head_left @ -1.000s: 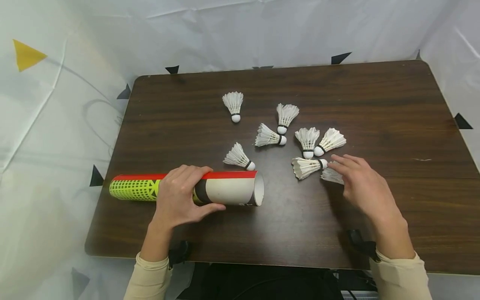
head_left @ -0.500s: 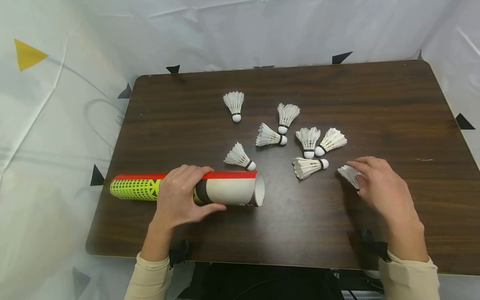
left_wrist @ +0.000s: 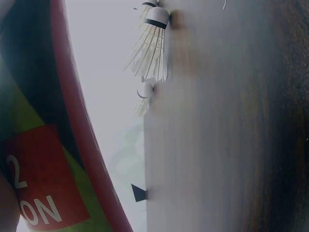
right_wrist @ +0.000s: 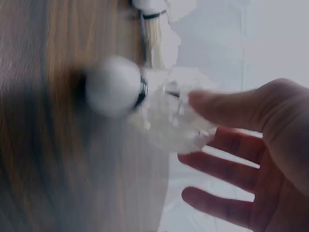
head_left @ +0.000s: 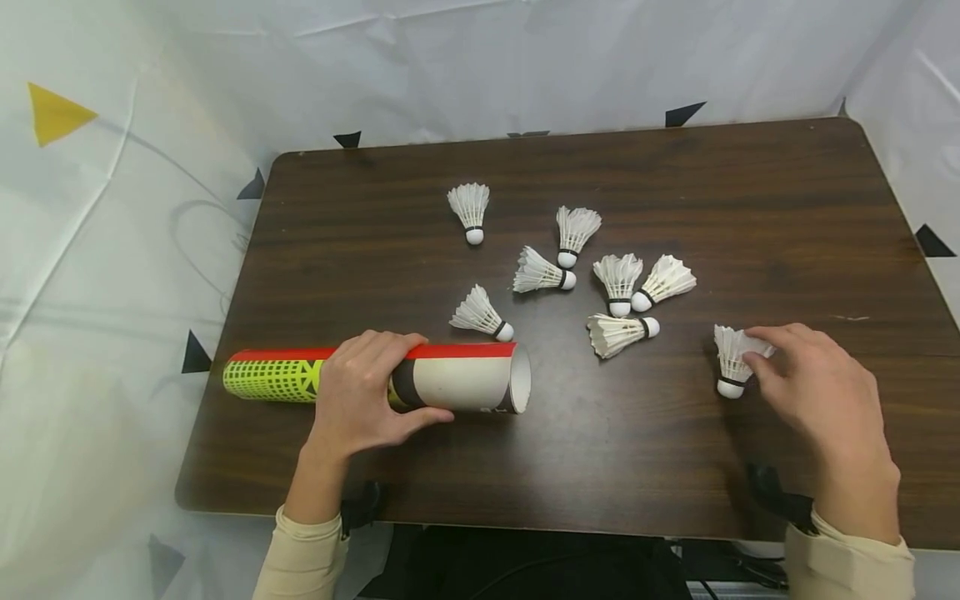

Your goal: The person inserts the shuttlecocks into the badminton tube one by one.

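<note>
Right hand, head view: pinches a white feather shuttlecock with a rounded white base and black band by its skirt, thumb against fingers; base points toward the near side of the dark wood-grain table. Left hand grips a long red, white, black and yellow-green tube near mid-length, fingers over the top, thumb along the near side; tube mouth lies right of that grip. Seven loose shuttlecocks lie between and beyond the two hands. Left wrist view: tube fills the near side, loose shuttlecocks past it. Right wrist view: thumb on the feathers, lowest finger clear of them; base ahead of the pinch, blurred, contact with the table uncertain. Handling, by judgement: shuttlecock very light, base firm, feathers brittle and easily bent; safest hold at the base or close to the band. Tube probably light, stiff, smooth; mid-length hold should steady it.
</note>
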### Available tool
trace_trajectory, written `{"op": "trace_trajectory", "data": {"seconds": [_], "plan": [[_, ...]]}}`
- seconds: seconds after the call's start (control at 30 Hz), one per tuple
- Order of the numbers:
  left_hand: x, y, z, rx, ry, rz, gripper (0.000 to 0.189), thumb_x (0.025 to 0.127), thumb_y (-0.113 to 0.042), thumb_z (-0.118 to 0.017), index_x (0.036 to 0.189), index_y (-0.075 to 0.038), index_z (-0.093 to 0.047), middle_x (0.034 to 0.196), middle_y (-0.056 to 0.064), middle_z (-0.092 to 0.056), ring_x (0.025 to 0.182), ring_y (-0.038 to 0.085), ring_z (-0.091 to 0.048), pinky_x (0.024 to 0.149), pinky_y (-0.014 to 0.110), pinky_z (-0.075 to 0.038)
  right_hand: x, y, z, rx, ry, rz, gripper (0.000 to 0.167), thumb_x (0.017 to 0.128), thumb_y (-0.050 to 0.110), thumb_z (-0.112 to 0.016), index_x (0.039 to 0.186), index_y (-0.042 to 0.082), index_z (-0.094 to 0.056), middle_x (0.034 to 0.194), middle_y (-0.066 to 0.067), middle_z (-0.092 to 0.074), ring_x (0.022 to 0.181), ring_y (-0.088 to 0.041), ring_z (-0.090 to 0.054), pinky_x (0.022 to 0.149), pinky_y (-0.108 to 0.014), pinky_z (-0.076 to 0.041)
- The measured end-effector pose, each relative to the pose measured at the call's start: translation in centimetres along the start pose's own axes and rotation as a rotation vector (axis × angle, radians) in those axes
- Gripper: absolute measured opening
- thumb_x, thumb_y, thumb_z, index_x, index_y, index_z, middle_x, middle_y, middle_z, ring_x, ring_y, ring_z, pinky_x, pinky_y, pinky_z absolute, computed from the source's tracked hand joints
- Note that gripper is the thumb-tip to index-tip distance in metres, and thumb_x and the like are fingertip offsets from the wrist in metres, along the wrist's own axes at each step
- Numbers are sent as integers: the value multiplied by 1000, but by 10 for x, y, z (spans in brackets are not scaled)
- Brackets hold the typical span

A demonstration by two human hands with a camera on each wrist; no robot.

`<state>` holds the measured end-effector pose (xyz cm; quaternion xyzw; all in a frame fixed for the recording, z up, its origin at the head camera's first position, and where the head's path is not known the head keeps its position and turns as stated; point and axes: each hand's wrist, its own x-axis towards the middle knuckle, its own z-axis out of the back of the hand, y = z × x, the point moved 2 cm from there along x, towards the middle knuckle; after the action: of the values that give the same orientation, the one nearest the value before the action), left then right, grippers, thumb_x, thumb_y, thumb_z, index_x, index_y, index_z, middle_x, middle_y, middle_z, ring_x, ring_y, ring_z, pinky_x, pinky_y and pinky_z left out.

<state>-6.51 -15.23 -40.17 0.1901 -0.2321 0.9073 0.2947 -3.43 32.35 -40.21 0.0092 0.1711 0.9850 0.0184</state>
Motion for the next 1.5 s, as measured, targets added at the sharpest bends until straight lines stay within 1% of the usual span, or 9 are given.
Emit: {"op": "trace_trajectory", "data": {"seconds": [0.13, 0.4, 0.53, 0.63, 0.73, 0.8, 1.07, 1.23, 1.5], "plan": [[1, 0, 0, -2, -6, -1, 78, 56, -69, -79, 111, -14, -69, 93, 1, -69, 79, 20, -61, 71, 40, -51, -3, -7, 4, -24, -28, -60, 32, 92, 22, -67, 119, 5, -64, 117, -26, -63, 91, -48, -58, 66, -63, -42], [0, 1, 1, -4, -18, -7, 79, 52, -66, -83, 110, -15, -70, 93, 0, -69, 79, 20, -62, 70, 40, -51, -8, -5, 10, 17, -204, -111, 29, 92, 20, -68, 110, -2, -69, 90, -29, -68, 78, -47, -63, 58, -53, -39], [0, 1, 0, -8, -16, -5, 79, 52, -65, -83, 110, -14, -70, 93, 0, -69, 79, 20, -62, 70, 40, -51, -8, 7, 16, 162, -335, -98, 26, 89, 14, -72, 107, -4, -72, 91, -27, -69, 66, -6, -61, 61, -19, -40], [0, 1, 0, -5, -17, 1, 78, 53, -66, -83, 110, -15, -70, 93, 0, -69, 79, 19, -62, 70, 40, -51, -7, 22, 21, 329, -434, -28, 21, 84, 5, -76, 102, -5, -74, 88, 3, -73, 65, 16, -45, 63, -1, -34], [-1, 1, 0, -3, -17, 3, 78, 54, -67, -81, 110, -14, -69, 93, 0, -70, 79, 19, -62, 70, 40, -51, -7, 42, 25, 490, -478, 89, 20, 79, -6, -76, 99, -8, -73, 89, 28, -64, 67, 14, -51, 67, -2, -40], [-1, 0, 0, -1, -14, 2, 78, 55, -68, -80, 110, -14, -69, 93, 0, -70, 79, 19, -62, 70, 40, -52, -7, 57, 26, 562, -473, 169, 21, 76, -12, -76, 96, -8, -74, 90, 31, -62, 68, 9, -55, 68, -5, -43], [0, 0, 0, 0, -5, 7, 78, 58, -71, -77, 111, -14, -69, 94, 1, -70, 80, 19, -62, 71, 40, -51, -11, 119, 8, 724, -414, 510, 18, 70, -12, -77, 86, -3, -75, 79, -8, -72, 74, -1, -65, 72, -12, -49], [0, 0, 0, -5, 0, 7, 78, 56, -68, -80, 111, -14, -69, 94, 1, -70, 80, 19, -62, 71, 40, -51, -14, 149, -11, 783, -348, 629, 19, 71, -9, -78, 86, 1, -76, 80, -6, -72, 72, -8, -67, 68, -15, -49], [0, 0, 0, 2, 5, 4, 79, 59, -72, -76, 111, -14, -69, 94, 1, -70, 80, 20, -62, 71, 40, -52, -13, 180, -34, 880, -225, 728, 27, 70, -11, -79, 91, 6, -76, 82, 0, -72, 70, -8, -65, 65, -21, -50]]}}
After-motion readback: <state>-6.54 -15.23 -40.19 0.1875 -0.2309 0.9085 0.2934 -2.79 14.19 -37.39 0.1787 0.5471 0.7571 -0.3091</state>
